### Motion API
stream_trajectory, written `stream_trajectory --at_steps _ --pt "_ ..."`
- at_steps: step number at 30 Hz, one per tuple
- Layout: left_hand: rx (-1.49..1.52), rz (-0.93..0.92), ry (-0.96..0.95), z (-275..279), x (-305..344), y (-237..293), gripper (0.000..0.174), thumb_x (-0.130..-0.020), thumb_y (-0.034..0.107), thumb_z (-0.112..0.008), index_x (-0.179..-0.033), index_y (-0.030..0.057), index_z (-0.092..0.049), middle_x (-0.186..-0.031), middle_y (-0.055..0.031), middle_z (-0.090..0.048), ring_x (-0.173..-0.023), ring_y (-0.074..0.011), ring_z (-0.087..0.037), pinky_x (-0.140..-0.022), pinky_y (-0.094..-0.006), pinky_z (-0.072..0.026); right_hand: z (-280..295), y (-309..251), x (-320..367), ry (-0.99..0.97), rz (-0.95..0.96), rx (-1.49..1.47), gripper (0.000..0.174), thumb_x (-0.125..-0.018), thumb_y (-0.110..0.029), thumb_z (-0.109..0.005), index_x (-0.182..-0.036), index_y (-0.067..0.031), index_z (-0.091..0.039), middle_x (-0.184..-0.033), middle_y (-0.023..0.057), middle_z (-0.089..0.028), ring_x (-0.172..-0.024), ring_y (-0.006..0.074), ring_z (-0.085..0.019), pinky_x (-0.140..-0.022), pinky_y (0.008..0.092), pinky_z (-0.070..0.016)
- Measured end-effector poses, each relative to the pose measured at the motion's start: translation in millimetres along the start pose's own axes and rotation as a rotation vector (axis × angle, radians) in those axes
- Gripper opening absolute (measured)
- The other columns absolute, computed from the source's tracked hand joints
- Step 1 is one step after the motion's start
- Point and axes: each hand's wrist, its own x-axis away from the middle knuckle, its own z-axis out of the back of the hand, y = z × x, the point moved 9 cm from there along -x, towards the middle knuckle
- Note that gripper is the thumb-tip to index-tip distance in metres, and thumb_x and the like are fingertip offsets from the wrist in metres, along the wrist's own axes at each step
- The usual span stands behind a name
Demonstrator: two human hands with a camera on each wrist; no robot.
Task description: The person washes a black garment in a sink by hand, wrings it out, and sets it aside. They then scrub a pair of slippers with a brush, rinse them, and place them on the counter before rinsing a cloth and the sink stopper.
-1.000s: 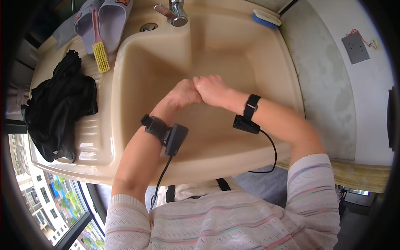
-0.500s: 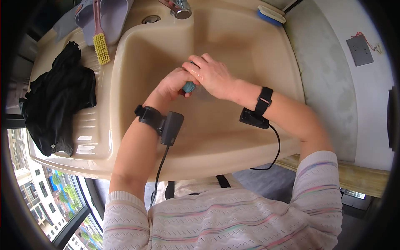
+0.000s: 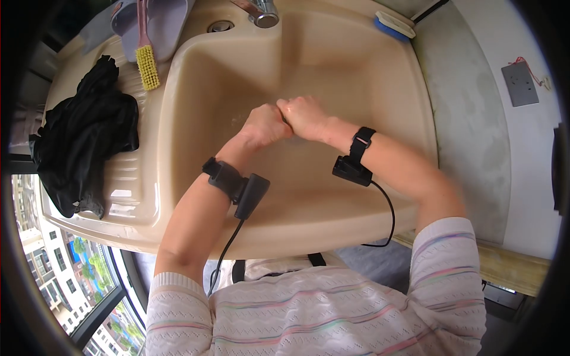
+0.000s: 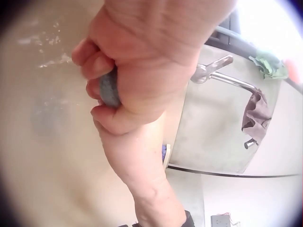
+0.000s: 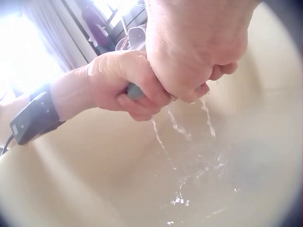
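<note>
Both hands grip a wet, bunched blue-grey cloth over the sink, fist against fist. My left hand curls its fingers round one end; a bit of the cloth bulges out beside its thumb in the right wrist view. Tight against it, my right hand is closed round the other end. Most of the cloth is hidden inside the fists. Thin streams of water run down from under the hands into the sink, where the surface ripples.
A black garment lies on the ribbed drainboard at left. Behind it are a yellow-bristled brush and lilac slippers. The faucet stands at the back; a blue-bristled brush sits on the back right rim.
Half a second ago the right hand's fingers were loosened and the cloth showed between the hands. Now both fists are tight together again, with the cloth mostly covered.
</note>
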Motion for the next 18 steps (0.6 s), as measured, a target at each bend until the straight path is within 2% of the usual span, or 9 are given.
stream_trajectory --at_steps 5,7,8,10,11,13,14,16,18 --pt "-0.357 0.045 0.045 0 -8 -13 0.026 -0.061 0.020 -0.065 -0.080 0.0021 -0.064 -0.080 -0.0150 -0.064 -0.079 -0.0268 -0.062 -0.070 -0.0347 -0.0493 -40 8 -6 -0.128 -0.040 -0.328 0.018 -0.068 -0.004 -0.058 -0.086 -0.0056 -0.058 -0.080 0.0156 -0.062 -0.075 0.0321 -0.061 -0.063 0.0394 -0.0480" --pt "-0.433 0.044 0.070 2 -12 -17 0.026 -0.060 0.021 -0.067 -0.078 0.0031 -0.064 -0.079 -0.0164 -0.063 -0.078 -0.0296 -0.062 -0.070 -0.0367 -0.0493 -43 7 -13 0.020 0.010 -0.503 0.023 -0.067 -0.004 -0.060 -0.090 -0.0056 -0.060 -0.082 0.0166 -0.062 -0.076 0.0323 -0.060 -0.065 0.0384 -0.0479" --pt "-0.512 0.015 0.146 7 -14 -17 0.026 -0.060 0.022 -0.067 -0.079 0.0045 -0.063 -0.079 -0.0160 -0.063 -0.078 -0.0300 -0.062 -0.070 -0.0376 -0.0493 -44 8 -17 0.017 0.011 -0.503 0.023 -0.067 -0.004 -0.060 -0.090 -0.0056 -0.060 -0.082 0.0166 -0.062 -0.076 0.0323 -0.060 -0.065 0.0384 -0.0479" --pt "-0.582 -0.005 0.222 15 -15 -20 0.026 -0.060 0.022 -0.066 -0.080 0.0060 -0.063 -0.079 -0.0156 -0.063 -0.079 -0.0305 -0.061 -0.070 -0.0385 -0.0494 -72 20 -22 -0.260 -0.219 -0.847 0.027 -0.066 -0.008 -0.064 -0.093 -0.0061 -0.060 -0.087 0.0162 -0.063 -0.081 0.0321 -0.060 -0.070 0.0363 -0.0484" --pt "-0.579 0.013 0.295 29 -10 -19 0.023 -0.063 0.019 -0.064 -0.082 0.0059 -0.062 -0.081 -0.0140 -0.063 -0.080 -0.0294 -0.061 -0.070 -0.0378 -0.0496 -85 32 -29 -0.271 -0.214 -0.845 0.027 -0.066 -0.008 -0.064 -0.093 -0.0061 -0.060 -0.087 0.0162 -0.063 -0.081 0.0321 -0.060 -0.070 0.0363 -0.0484" --pt "-0.520 0.034 0.428 50 -5 -25 0.018 -0.067 0.013 -0.059 -0.083 0.0053 -0.057 -0.082 -0.0124 -0.063 -0.081 -0.0295 -0.061 -0.069 -0.0381 -0.0491 -118 76 -43 -0.166 -0.145 -0.395 0.027 -0.069 -0.008 -0.061 -0.096 -0.0066 -0.061 -0.093 0.0165 -0.063 -0.087 0.0329 -0.060 -0.073 0.0366 -0.0487" --pt "-0.514 0.045 0.433 52 -6 -29 0.018 -0.067 0.013 -0.059 -0.083 0.0053 -0.057 -0.082 -0.0124 -0.063 -0.081 -0.0295 -0.061 -0.069 -0.0381 -0.0491 -131 88 -42 -0.173 -0.135 -0.393 0.027 -0.069 -0.008 -0.061 -0.096 -0.0066 -0.061 -0.093 0.0165 -0.063 -0.087 0.0329 -0.060 -0.073 0.0366 -0.0487" --pt "-0.499 0.030 0.488 58 -6 -32 0.016 -0.067 0.011 -0.058 -0.083 0.0054 -0.057 -0.081 -0.0126 -0.062 -0.081 -0.0298 -0.060 -0.069 -0.0389 -0.0486 -162 111 -39 -0.351 -0.095 0.082 0.024 -0.076 -0.008 -0.054 -0.099 -0.0056 -0.061 -0.099 0.0172 -0.061 -0.092 0.0334 -0.059 -0.077 0.0379 -0.0484" --pt "-0.475 0.045 0.468 56 -7 -33 0.017 -0.067 0.011 -0.058 -0.083 0.0053 -0.058 -0.082 -0.0127 -0.062 -0.081 -0.0298 -0.060 -0.069 -0.0389 -0.0485 -196 119 -34 -0.341 -0.101 0.119 0.023 -0.078 -0.008 -0.050 -0.099 -0.0042 -0.061 -0.100 0.0179 -0.061 -0.093 0.0333 -0.059 -0.078 0.0388 -0.0482"
